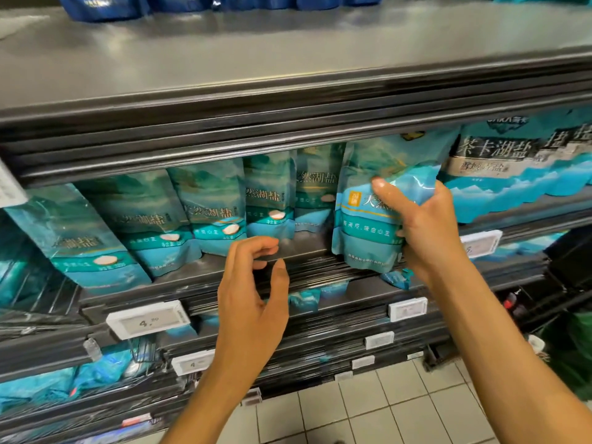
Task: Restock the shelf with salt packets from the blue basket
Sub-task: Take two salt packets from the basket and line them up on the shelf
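My right hand (426, 225) grips a teal salt packet (371, 203) by its right edge, thumb across the front, fingers wrapped behind, holding it upright with its bottom corner just over the front lip of the shelf (304, 251). My left hand (253, 283) hangs empty in front of the shelf edge, fingers loosely curled, thumb up, touching nothing.

Between the packet I hold and the row of packets (179, 213) to the left there is a bare gap of dark shelf, with two more packets standing farther back in it. The row leans, each packet tilted leftward against its neighbour. To the right, larger light-blue bags (519, 168) sit just beside my packet. Overhead, the grey shelf above (288, 59) juts out with a thick ribbed front edge close over the packet tops.

Along the shelf front sits a white price tag (147, 318) reading 4-something; a second price tag (407, 309) is farther right. Lower shelves hold more teal bags, blurred. White floor tiles (368, 408) show below between my forearms. The blue basket is out of view.
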Demonstrator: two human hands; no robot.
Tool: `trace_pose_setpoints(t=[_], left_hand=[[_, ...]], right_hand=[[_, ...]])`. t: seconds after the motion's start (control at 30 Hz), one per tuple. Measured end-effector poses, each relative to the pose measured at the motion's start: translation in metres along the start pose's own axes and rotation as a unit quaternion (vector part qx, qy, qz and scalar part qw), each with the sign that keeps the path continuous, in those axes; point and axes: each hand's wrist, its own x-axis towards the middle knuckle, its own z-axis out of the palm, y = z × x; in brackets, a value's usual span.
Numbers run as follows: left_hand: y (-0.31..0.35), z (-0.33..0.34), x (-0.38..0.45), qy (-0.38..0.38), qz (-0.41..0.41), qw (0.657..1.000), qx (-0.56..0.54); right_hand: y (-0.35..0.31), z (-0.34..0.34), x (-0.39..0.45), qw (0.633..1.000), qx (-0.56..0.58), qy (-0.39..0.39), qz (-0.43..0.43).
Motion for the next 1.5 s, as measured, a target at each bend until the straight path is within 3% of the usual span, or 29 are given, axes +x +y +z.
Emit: trace_pose_setpoints(t=[0.17, 0.37, 0.47, 0.77, 0.93, 1.17, 1.5], left_hand=[[0.005, 0.006, 0.0, -0.015, 0.011, 1.0, 0.0], [0.013, 0.012, 0.003, -0.033, 0.042, 0.999, 0.007], [0.014, 0.014, 0.003, -0.037, 0.045, 0.998, 0.006], [0.011, 0.014, 0.003, -0.03, -0.032, 0.995, -0.09], [0.005, 0.007, 0.004, -0.011, -0.028, 0.993, -0.112], [0.003, 0.005, 0.004, -0.001, -0.021, 0.993, -0.119], [-0.001, 0.004, 0.004, 0.004, -0.024, 0.994, -0.111]], right_hand=[[-0.008, -0.019, -0.001, 0.998, -0.031, 0.048, -0.028], [0.0, -0.016, 0.01, 0.981, -0.043, 0.175, -0.067], [0.002, -0.011, 0.021, 0.976, -0.066, 0.191, -0.078], [0.018, 0.023, 0.054, 0.99, -0.091, 0.069, -0.088], [0.025, 0.025, 0.055, 0.993, -0.115, 0.019, -0.007], [0.021, -0.011, 0.046, 0.959, -0.246, -0.142, -0.007], [0.013, -0.022, 0.033, 0.957, -0.222, -0.186, -0.017]])
